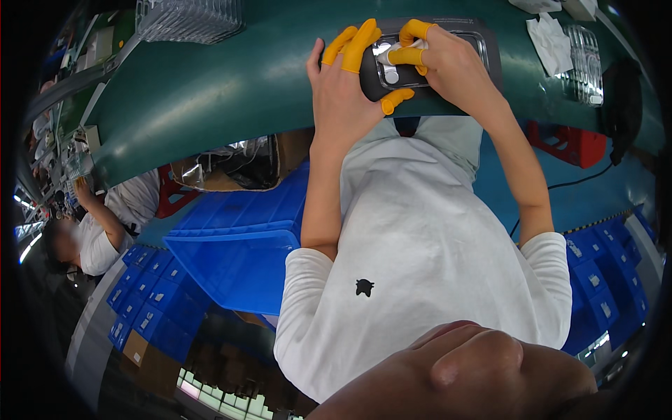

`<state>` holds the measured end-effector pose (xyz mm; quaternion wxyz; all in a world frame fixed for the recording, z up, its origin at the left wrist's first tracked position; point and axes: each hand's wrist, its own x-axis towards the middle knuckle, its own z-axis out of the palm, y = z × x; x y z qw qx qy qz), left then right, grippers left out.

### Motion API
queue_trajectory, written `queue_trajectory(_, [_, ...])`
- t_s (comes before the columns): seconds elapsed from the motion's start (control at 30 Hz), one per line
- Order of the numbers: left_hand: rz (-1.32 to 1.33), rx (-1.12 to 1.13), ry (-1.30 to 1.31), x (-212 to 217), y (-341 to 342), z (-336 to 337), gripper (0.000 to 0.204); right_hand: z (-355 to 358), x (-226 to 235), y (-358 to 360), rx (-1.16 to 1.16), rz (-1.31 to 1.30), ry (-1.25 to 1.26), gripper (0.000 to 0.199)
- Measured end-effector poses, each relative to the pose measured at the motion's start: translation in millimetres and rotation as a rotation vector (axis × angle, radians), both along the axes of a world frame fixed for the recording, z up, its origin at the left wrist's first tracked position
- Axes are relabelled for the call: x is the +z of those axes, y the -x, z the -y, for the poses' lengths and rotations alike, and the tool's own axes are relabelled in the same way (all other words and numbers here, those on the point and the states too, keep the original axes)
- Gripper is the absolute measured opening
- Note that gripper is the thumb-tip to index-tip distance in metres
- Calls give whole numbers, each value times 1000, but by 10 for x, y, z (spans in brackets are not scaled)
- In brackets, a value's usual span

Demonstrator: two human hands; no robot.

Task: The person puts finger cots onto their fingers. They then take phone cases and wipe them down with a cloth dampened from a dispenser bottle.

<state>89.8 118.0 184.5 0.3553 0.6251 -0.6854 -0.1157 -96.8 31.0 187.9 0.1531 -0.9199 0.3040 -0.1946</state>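
Note:
My right hand (458, 70), in yellow finger cots, is closed in a pinch on a small white cloth (421, 44). The cloth presses near the left end of a clear plastic tray (484, 46), beside small silvery, rounded shapes (392, 74). The tray lies on a dark grey mat (495, 59). My left hand (343, 101), also in yellow finger cots, rests at the mat's left end. Its thumb and fingers are spread apart, with the thumb near the tray's lower edge. My right fingers hide part of the tray.
A green worktable (231, 91) holds stacked clear trays (189, 21) at far left and more trays (584, 66) beside white tissue (549, 43) at right. Below stand a blue bin (238, 269), a cardboard box (290, 154) and a red stool (577, 145). Another person (105, 238) sits at left.

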Motion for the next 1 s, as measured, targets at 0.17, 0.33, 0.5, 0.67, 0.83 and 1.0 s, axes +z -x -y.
queue_trajectory(0.17, [6,-1,3,-5,3,7,92,1,-23,-66,-50,7,79,33])
queue_trajectory(0.33, [8,-5,-6,10,6,7,93,-97,-4,-76,-135,-39,97,34])
queue_trajectory(0.5, [-10,-5,-20,50,13,24,97,-127,157,89,-245,-84,34,37])
queue_trajectory(0.67, [25,-19,-55,74,27,3,96,-116,150,440,-328,-146,93,42])
queue_trajectory(0.83, [69,-72,-47,107,11,-67,69,63,173,825,-434,126,-154,38])
queue_trajectory(1.0, [83,-68,-10,110,89,-150,31,237,203,1455,-699,596,-571,35])
